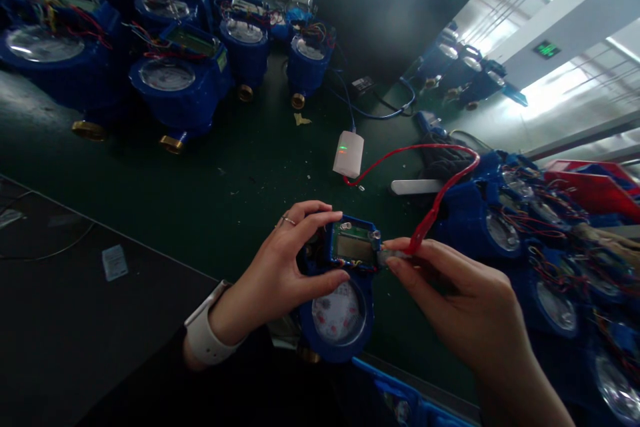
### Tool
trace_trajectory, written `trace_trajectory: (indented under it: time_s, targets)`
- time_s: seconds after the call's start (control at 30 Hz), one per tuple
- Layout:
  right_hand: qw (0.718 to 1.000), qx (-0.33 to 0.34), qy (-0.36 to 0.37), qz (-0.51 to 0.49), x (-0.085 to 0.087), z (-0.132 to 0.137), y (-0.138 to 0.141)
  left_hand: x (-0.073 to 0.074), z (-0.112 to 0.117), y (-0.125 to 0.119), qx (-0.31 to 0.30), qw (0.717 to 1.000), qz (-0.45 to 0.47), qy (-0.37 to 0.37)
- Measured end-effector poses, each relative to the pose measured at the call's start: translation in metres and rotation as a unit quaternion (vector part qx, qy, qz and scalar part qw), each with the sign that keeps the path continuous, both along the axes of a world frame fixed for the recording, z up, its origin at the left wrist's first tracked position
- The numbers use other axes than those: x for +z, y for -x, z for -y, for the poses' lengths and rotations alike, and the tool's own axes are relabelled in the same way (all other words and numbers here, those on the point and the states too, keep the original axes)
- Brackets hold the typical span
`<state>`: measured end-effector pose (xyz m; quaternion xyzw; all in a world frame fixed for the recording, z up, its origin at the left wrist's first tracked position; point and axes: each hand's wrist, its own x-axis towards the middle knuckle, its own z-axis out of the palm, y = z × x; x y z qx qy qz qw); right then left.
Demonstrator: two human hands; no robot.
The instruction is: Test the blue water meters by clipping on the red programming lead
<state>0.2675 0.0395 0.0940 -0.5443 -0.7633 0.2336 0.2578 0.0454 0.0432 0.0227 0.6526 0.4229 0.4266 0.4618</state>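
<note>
A blue water meter [367, 323] with a round clear dial stands at the near edge of the table. On top of it, the open housing shows a circuit board with a small grey display [355, 248]. My left hand [273, 267] grips this housing from the left, thumb below and fingers above. At the housing's right side, my right hand [460, 287] pinches a small pale connector [393, 257] on the end of a red cable [443, 190]. The connector's tip meets the board's edge; whether it is seated cannot be made out.
The red cable leads to a small white box [349, 155] with green and orange lights. Several blue meters [170, 80] with loose wires line the back left; more [500, 227] crowd the right. A dark monitor-like panel [385, 7] rises behind. A white strip [416, 187] lies near the cable.
</note>
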Motion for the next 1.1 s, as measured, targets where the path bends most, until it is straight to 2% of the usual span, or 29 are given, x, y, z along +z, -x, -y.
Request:
trace_trajectory:
  time_s: [0.67, 0.83, 1.1]
  targets:
    - [0.999, 0.000, -0.011, -0.044, -0.0055, -0.0004, 0.0006, -0.0049, 0.0005, -0.0005, 0.002, 1.000, 0.005, 0.002]
    - [0.999, 0.010, -0.002, -0.036, -0.0043, -0.0024, 0.0010, -0.0012, -0.0003, -0.0002, -0.002, 1.000, 0.002, 0.016]
    - [0.999, 0.031, -0.004, -0.034, -0.0048, -0.0024, 0.0011, -0.0057, 0.0008, 0.0021, 0.000, 1.000, -0.008, 0.011]
